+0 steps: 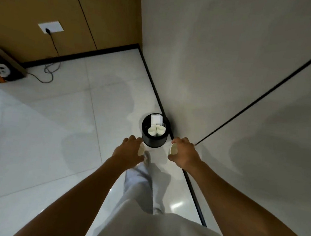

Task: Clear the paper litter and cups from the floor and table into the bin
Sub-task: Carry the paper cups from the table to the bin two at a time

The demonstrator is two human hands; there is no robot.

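Ahead on the floor [56,128], the black bin [155,134] stands against the wall, between and just beyond both hands. Each grip is curled round a paper cup: left hand [129,149], left cup [141,149]; right hand [184,152], right cup [173,149]. Both look equally near. No writing is legible.

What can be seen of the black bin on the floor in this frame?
The bin is a small round black container with no lid, standing upright on the pale tiled floor close to the wall's dark skirting. Its material cannot be told. Inside lie pale paper cups and a white folded paper or carton leaning at the far side. Neither hand touches it: the left hand and right hand, each holding a cup, are on either side of it.
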